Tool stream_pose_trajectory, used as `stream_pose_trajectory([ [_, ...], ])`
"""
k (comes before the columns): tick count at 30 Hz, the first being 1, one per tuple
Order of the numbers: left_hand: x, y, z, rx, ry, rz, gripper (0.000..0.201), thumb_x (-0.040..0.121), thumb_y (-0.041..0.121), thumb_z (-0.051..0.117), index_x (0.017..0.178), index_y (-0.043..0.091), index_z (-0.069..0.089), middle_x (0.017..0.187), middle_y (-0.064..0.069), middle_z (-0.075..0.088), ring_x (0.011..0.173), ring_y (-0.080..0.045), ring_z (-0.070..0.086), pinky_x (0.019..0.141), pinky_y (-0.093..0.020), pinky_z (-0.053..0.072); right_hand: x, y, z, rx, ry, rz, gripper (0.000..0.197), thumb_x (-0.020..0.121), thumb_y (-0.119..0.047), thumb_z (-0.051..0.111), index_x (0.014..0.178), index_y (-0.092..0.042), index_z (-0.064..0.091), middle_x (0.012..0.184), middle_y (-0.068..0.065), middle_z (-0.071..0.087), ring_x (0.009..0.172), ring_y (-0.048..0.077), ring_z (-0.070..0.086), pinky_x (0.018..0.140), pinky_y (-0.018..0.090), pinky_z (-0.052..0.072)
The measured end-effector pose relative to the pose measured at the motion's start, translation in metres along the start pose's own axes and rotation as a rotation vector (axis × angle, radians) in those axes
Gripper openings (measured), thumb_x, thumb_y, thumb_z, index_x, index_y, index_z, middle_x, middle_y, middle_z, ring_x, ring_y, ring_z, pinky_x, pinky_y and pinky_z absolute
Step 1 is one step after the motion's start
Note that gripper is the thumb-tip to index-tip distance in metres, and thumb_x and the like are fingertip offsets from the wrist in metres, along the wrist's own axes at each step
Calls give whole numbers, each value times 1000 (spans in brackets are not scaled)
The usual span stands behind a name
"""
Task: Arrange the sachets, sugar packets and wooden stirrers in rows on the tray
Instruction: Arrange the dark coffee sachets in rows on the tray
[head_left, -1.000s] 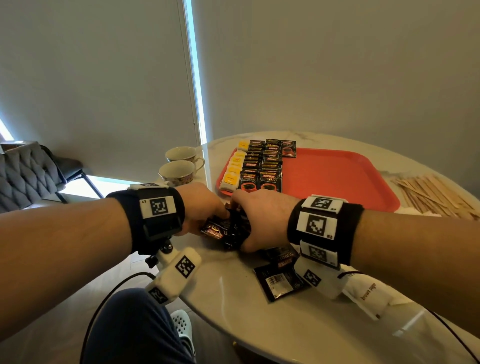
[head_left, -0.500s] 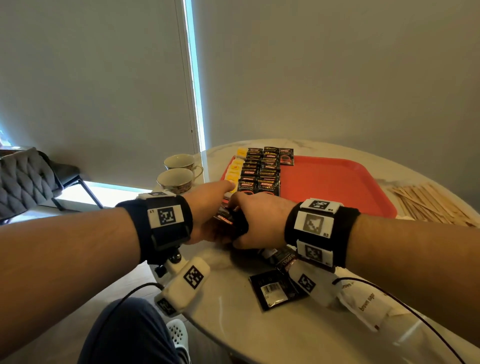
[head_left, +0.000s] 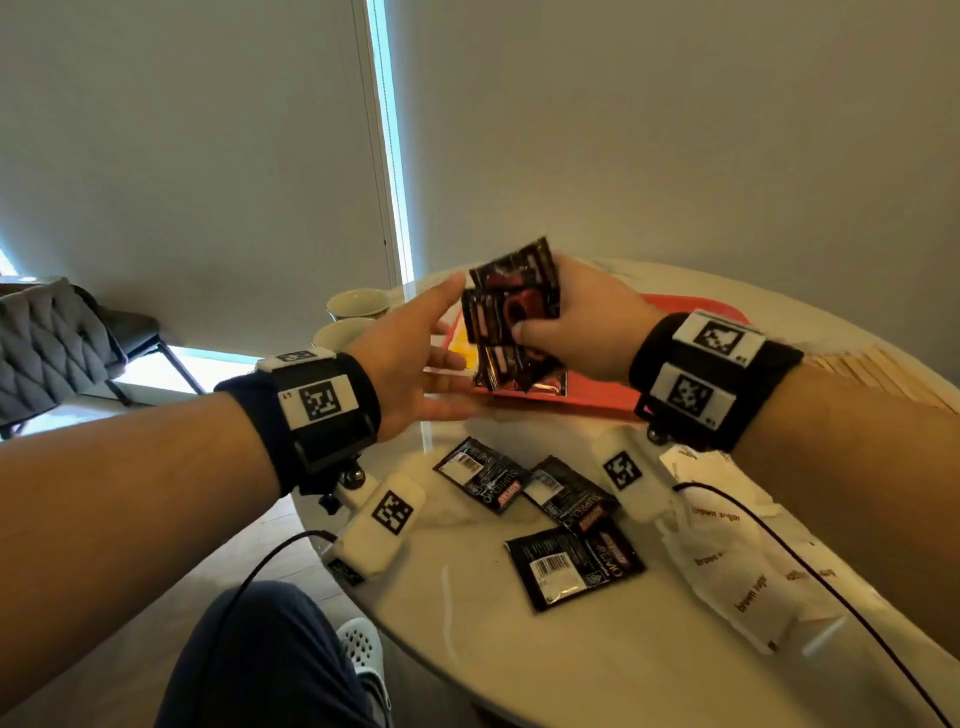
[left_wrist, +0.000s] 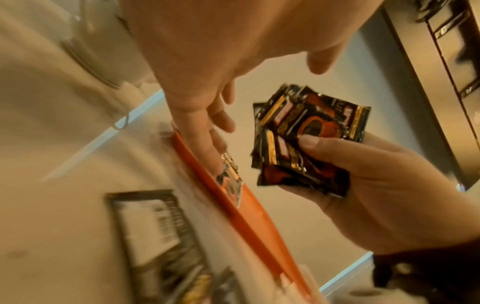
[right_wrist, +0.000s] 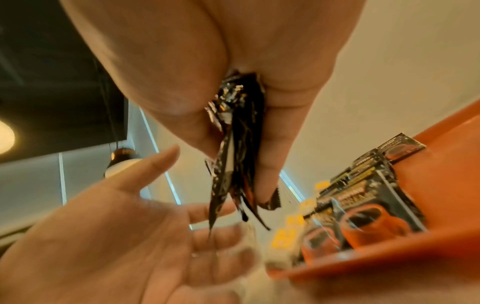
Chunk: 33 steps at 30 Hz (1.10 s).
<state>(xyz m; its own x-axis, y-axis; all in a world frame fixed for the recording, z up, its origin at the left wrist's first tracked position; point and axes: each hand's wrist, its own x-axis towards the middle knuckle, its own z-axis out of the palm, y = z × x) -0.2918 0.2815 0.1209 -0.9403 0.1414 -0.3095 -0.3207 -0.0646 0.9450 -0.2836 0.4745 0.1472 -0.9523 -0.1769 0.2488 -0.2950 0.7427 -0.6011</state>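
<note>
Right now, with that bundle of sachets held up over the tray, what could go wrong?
1. The right hand pinches the fanned bundle of sachets by one edge; one could slip out, maybe onto the rows of sachets already on the tray.
2. The left hand is open beside the bundle, gripping nothing, so a handover might fumble.
3. Three loose sachets lie on the table, easy to forget.

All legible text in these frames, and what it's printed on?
"SUPREMO": black sachets lying loose on the table.
"SUPER": red logo on those sachets, small, probable reading.
"brown sugar": white sugar packets.
Barcode digits on the loose sachets: too small.
Sachet bundle in the right hand: print blurred.
Wristband markers: square codes; tiny characters unreadable.
</note>
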Motion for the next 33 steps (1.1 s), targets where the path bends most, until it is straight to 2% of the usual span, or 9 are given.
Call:
stream_pose_trajectory([
  [3, 1, 10, 16, -77, -167, -3, 68, 85, 74, 65, 130, 23, 60, 122, -20, 71, 97, -46, 76, 79, -60, 62, 8, 1, -2, 159, 101, -28, 44, 92, -24, 72, 129, -30, 50, 96, -19, 59, 87, -1, 62, 74, 17, 51],
  [6, 14, 16, 37, -133, -308, 54, 70, 84, 76, 62, 133, 26, 68, 124, -15, 75, 109, -43, 73, 93, -65, 56, 17, 7, 3, 265, 105, -37, 33, 93, -22, 70, 115, -36, 50, 96, -17, 65, 84, -3, 66, 72, 16, 56],
  [10, 46, 20, 60, -143, -174, 133, 51, 90, 57, 71, 127, 20, 72, 118, -10, 77, 110, -37, 74, 92, -64, 56, 31, 17, 10, 226, 78, -38, 40, 89, -23, 70, 125, -27, 53, 105, -11, 67, 95, 5, 67, 85, 28, 58],
  [15, 82, 24, 74, -182, -90, 207, 68, 77, 35, 75, 139, 16, 53, 121, -18, 74, 101, -38, 76, 79, -58, 61, 49, 32, -3, 230, 129, -11, 41, 80, -24, 80, 114, -25, 57, 97, -7, 66, 84, 7, 67, 68, 24, 57],
  [20, 113, 32, 77, -255, -138, 239, 53, 91, 28, 75, 139, 13, 57, 124, -19, 73, 106, -37, 75, 85, -57, 62, 66, 48, -10, 267, 203, -15, 51, 79, -24, 83, 120, -32, 56, 97, -11, 64, 80, 4, 68, 66, 21, 58],
  [23, 119, 36, 77, -287, -226, 244, 52, 97, 41, 69, 138, 10, 61, 126, -20, 73, 113, -36, 73, 93, -57, 59, 79, 62, -8, 437, 259, 48, 50, 80, -16, 81, 122, -29, 58, 106, -3, 68, 90, 15, 72, 77, 40, 64],
  [26, 125, 33, 73, -288, -223, 257, 40, 99, 21, 65, 136, 4, 60, 122, -22, 73, 107, -33, 75, 88, -50, 62, 84, 72, -7, 699, 257, 129, 58, 82, -2, 77, 131, -23, 57, 116, 12, 67, 98, 28, 74, 85, 51, 62],
  [29, 130, 26, 67, -265, -208, 306, 35, 98, 2, 62, 133, 5, 61, 114, -16, 76, 99, -30, 77, 78, -43, 64, 86, 77, -8, 905, 216, 179, 62, 87, 7, 70, 141, -18, 51, 124, 20, 64, 103, 33, 72, 88, 51, 60],
  [33, 128, 22, 61, -365, -262, 373, 45, 90, 11, 72, 133, 3, 63, 123, -21, 73, 112, -36, 72, 94, -51, 60, 85, 73, -2, 1100, 116, 185, 41, 94, 5, 60, 135, -4, 58, 117, 19, 70, 98, 28, 69, 87, 45, 58],
])
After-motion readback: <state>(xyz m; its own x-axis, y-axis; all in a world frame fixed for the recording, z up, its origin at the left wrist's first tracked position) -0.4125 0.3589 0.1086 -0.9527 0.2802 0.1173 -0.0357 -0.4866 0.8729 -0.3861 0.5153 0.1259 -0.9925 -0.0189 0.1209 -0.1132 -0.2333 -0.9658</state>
